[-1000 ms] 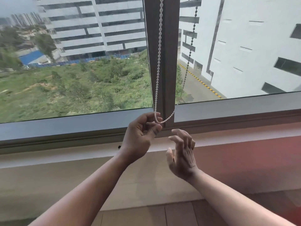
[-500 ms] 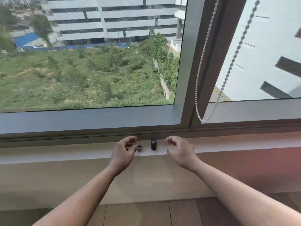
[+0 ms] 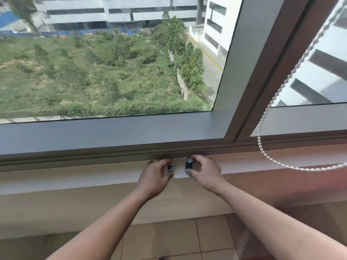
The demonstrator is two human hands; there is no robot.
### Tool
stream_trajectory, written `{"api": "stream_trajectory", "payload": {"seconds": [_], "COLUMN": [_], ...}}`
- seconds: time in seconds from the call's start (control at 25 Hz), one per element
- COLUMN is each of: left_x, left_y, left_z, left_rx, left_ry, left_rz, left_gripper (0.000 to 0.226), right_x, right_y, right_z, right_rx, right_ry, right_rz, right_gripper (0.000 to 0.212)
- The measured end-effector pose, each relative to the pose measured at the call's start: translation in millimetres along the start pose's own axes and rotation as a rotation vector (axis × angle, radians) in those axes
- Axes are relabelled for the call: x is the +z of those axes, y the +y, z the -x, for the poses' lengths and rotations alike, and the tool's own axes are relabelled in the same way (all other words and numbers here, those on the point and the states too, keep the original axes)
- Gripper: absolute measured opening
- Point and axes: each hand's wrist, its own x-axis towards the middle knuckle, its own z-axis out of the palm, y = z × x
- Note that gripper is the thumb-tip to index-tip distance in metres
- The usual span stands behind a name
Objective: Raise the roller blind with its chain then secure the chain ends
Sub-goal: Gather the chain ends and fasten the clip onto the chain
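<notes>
Now that both hands have let go of the chain (image 3: 262, 117) and come down to the window ledge (image 3: 93, 177), the bead loop hangs free at the right, drooping in a curve past the sill, well apart from either hand. No blind fabric covers the glass in view, so the raising looks done, and the work has turned to securing the chain. The left hand (image 3: 154, 175) has its fingers (image 3: 165, 164) closed on a small silvery fitting (image 3: 170, 168) on the ledge; a second ago they only hovered beside it. The right hand (image 3: 204, 173) pinches the dark cylindrical piece (image 3: 188, 163) just beside it between thumb and forefinger. My guess is that these two parts are the chain's fastener, so the next step would be carrying them right to the hanging loop
</notes>
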Motion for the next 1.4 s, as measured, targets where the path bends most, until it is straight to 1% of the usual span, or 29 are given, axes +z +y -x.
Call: {"api": "stream_trajectory", "payload": {"seconds": [0.16,0.2,0.32,0.48,0.6,0.68,0.84,0.92,0.96,1.04,1.16,1.28,1.4], "left_x": [3.9,5.0,8.9,19.6,27.2,29.5,33.8,32.3,29.8,22.3,11.1,8.7,11.6], "left_y": [4.1,4.3,10.4,48.4,94.2,126.9,191.7,223.3,239.5,268.1,297.3,306.8,311.2], "left_z": [-7.7,-8.4,-4.9,10.6,24.8,30.4,50.3,61.9,65.9,68.3,64.2,65.0,69.3], "left_rx": [-0.004,-0.016,-0.053,0.038,0.112,0.166,0.332,0.437,0.492,0.564,0.586,0.601,0.631], "left_ry": [0.013,0.015,0.047,0.095,0.114,0.122,0.202,0.239,0.233,0.192,0.131,0.044,0.001], "left_rz": [-0.052,-0.032,0.12,0.287,0.389,0.451,0.555,0.584,0.599,0.621,0.562,0.514,0.511], "left_gripper": [0.036,0.032,0.027,0.019,0.02,0.021,0.021,0.022,0.022,0.023,0.022,0.018,0.02], "right_x": [3.7,3.3,-7.7,-41.5,-73.8,-95.9,-137.6,-154.9,-163.5,-179.1,-197.7,-208.2,-213.3], "right_y": [-2.7,-1.4,7.0,19.7,31.4,39.8,55.5,59.7,60.4,59.0,53.0,48.1,50.2], "right_z": [-1.5,0.8,14.2,30.4,47.7,60.3,85.7,96.4,100.3,104.9,109.9,118.1,122.0], "right_rx": [-0.007,-0.014,-0.055,-0.059,-0.107,-0.127,-0.164,-0.202,-0.227,-0.287,-0.362,-0.427,-0.475], "right_ry": [0.075,0.093,0.119,0.094,0.059,0.045,0.109,0.142,0.16,0.173,0.158,0.137,0.138], "right_rz": [-0.015,-0.028,-0.098,-0.211,-0.369,-0.482,-0.653,-0.695,-0.698,-0.712,-0.729,-0.733,-0.691], "right_gripper": [0.049,0.047,0.041,0.029,0.014,0.01,0.013,0.015,0.018,0.021,0.03,0.036,0.033]}}
